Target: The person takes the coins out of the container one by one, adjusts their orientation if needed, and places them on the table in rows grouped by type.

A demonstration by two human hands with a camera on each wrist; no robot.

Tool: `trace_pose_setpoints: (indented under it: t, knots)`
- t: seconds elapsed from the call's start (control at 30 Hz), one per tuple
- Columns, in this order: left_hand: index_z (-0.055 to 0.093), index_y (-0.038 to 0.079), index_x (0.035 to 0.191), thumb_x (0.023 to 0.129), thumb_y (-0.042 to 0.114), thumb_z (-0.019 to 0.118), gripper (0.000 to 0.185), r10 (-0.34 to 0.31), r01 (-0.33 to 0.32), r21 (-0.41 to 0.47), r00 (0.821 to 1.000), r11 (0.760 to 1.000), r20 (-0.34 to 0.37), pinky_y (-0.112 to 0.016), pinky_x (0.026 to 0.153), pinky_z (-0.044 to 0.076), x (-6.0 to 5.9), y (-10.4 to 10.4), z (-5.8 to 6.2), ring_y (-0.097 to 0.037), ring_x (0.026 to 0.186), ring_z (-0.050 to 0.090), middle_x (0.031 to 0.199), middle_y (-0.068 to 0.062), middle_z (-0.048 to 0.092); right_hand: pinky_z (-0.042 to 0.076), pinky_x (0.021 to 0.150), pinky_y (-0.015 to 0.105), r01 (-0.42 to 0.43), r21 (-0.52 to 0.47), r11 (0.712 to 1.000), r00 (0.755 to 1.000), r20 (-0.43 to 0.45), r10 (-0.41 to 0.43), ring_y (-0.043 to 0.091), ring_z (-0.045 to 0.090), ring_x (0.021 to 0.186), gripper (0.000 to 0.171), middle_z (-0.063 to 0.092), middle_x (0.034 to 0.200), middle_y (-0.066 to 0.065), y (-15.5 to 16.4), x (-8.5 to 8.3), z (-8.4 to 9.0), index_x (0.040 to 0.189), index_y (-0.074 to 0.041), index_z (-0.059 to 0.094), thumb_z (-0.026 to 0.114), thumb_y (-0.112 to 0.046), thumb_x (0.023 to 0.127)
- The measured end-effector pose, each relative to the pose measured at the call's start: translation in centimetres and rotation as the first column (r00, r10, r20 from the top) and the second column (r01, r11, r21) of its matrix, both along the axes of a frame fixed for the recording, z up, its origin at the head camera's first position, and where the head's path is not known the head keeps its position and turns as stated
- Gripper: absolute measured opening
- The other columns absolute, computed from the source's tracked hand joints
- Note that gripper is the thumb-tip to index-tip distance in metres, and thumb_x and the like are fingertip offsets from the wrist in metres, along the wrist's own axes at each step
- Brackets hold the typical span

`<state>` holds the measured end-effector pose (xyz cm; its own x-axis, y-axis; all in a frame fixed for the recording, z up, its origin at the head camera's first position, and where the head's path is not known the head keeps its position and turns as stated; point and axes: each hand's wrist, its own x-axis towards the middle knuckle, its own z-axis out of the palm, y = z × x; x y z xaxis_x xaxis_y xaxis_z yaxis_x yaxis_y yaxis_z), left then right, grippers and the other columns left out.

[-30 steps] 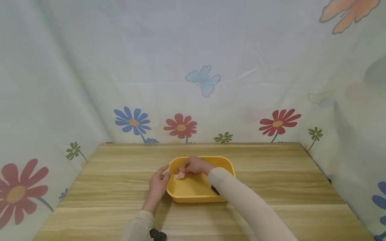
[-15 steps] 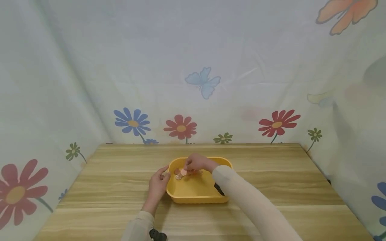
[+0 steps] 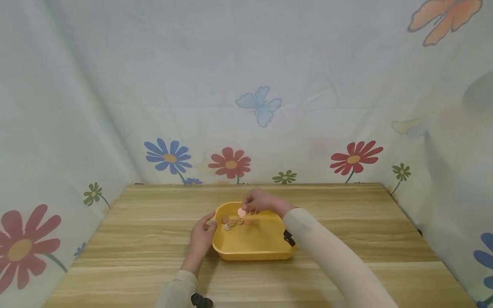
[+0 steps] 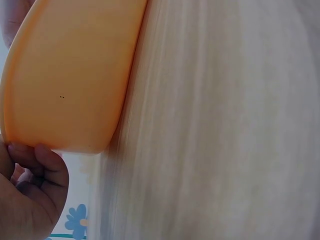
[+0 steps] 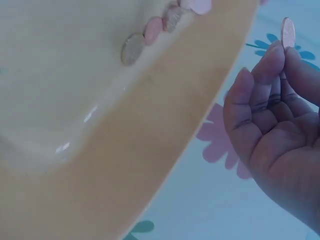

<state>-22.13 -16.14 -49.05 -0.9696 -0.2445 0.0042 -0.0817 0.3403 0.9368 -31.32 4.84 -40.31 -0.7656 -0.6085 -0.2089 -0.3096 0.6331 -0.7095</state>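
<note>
Head view: right hand (image 3: 259, 201) pinches a coin (image 3: 241, 212) by its edge near the far side of the yellow tray (image 3: 252, 256); left hand (image 3: 202, 233) grips the tray's left end. So slight a hold could drop it — among the other coins (image 3: 240, 221).

Counting coins here: I get seven round, flat metal coins (image 3: 240, 220) in coppery and goldish tones. Six lie in one yellow rounded-rectangle tray (image 3: 246, 244), strung between its 10 and 12 o'clock, and one's in the bare right hand (image 3: 259, 200) up around 12. Add the bare left hand (image 3: 202, 236) at 9 and that's two hands. Also two long cream sleeves (image 3: 335, 265), one wood-grain tabletop (image 3: 154, 239), and, printed on the pale backdrop (image 3: 185, 64), three big red flowers (image 3: 231, 163) plus three small green flowers (image 3: 285, 176).
</note>
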Motion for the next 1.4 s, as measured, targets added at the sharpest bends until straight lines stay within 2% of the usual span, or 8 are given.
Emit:
trace_pose_setpoints:
  t: [0.2,0.27,0.4,0.5,0.67,1.0,1.2,1.4]
  knots:
    - [0.055,0.001,0.144,0.102,0.012,0.056,0.043,0.002,-0.002,0.003,1.000,1.000,0.013,-0.021,0.049,0.043,0.2,0.2,0.2,-0.011,0.055,0.048,0.074,-0.015,0.062,0.059,0.077,0.030,0.042,-0.023,0.999,0.999,-0.009,-0.042,0.012,0.060,0.076,0.015,0.070,0.087,0.010,1.9,0.5,0.9,0.094,0.000,0.070,0.062,-0.011,0.100]
    - [0.056,0.002,0.144,0.102,0.012,0.056,0.043,0.004,-0.004,0.005,1.000,1.000,0.013,-0.021,0.049,0.044,0.2,0.3,0.2,-0.011,0.055,0.049,0.076,-0.017,0.063,0.056,0.073,0.028,0.053,-0.044,0.998,0.999,-0.008,-0.053,0.011,0.058,0.073,0.016,0.067,0.082,0.006,2.6,0.7,1.1,0.089,-0.001,0.068,0.062,-0.010,0.100]
    - [0.056,0.002,0.144,0.102,0.013,0.055,0.043,0.005,-0.005,0.003,1.000,1.000,0.012,-0.022,0.050,0.045,0.1,0.4,0.1,-0.013,0.056,0.052,0.080,-0.018,0.065,0.052,0.068,0.024,0.072,-0.088,0.994,0.997,-0.008,-0.073,0.010,0.054,0.068,0.018,0.066,0.079,0.009,4.1,1.3,1.2,0.084,-0.001,0.066,0.061,-0.007,0.100]
    - [0.056,0.002,0.144,0.102,0.013,0.055,0.043,0.004,-0.004,0.002,1.000,1.000,0.012,-0.022,0.050,0.045,0.2,0.4,0.1,-0.013,0.057,0.053,0.081,-0.018,0.065,0.052,0.067,0.024,0.097,-0.105,0.990,0.995,-0.019,-0.100,0.010,0.054,0.067,0.017,0.068,0.081,0.014,5.1,1.6,1.2,0.086,0.003,0.068,0.060,-0.005,0.099]
    - [0.056,0.001,0.144,0.102,0.012,0.055,0.043,0.005,-0.005,-0.004,1.000,1.000,0.008,-0.021,0.050,0.045,0.3,0.4,0.1,-0.013,0.057,0.052,0.079,-0.017,0.065,0.051,0.066,0.025,0.135,-0.119,0.984,0.989,-0.042,-0.141,0.009,0.054,0.067,0.016,0.068,0.080,0.011,6.7,1.9,0.5,0.089,0.005,0.069,0.060,-0.003,0.099]
    - [0.056,0.002,0.144,0.103,0.013,0.055,0.043,0.012,-0.012,-0.017,1.000,1.000,0.011,-0.022,0.051,0.045,0.2,0.2,-0.1,-0.013,0.058,0.052,0.081,-0.017,0.066,0.047,0.064,0.025,0.156,-0.128,0.979,0.984,-0.071,-0.166,0.011,0.051,0.065,0.017,0.068,0.082,0.018,8.7,2.5,0.0,0.090,0.006,0.069,0.060,-0.004,0.100]
    - [0.055,0.003,0.145,0.103,0.014,0.055,0.043,0.010,-0.009,-0.009,1.000,1.000,0.020,-0.022,0.051,0.045,0.2,0.2,0.0,-0.012,0.057,0.051,0.079,-0.015,0.064,0.048,0.065,0.026,0.174,-0.135,0.975,0.977,-0.101,-0.188,0.012,0.050,0.067,0.017,0.065,0.079,0.011,10.2,2.9,-0.2,0.089,0.007,0.067,0.060,-0.004,0.100]
    - [0.055,0.003,0.145,0.103,0.014,0.055,0.043,0.010,-0.009,-0.010,1.000,1.000,0.021,-0.022,0.051,0.047,0.2,0.1,0.0,-0.013,0.059,0.055,0.084,-0.019,0.067,0.046,0.063,0.025,0.189,-0.144,0.971,0.971,-0.121,-0.207,0.014,0.051,0.067,0.017,0.062,0.076,0.008,11.5,3.1,-0.3,0.089,0.009,0.067,0.059,-0.003,0.100]
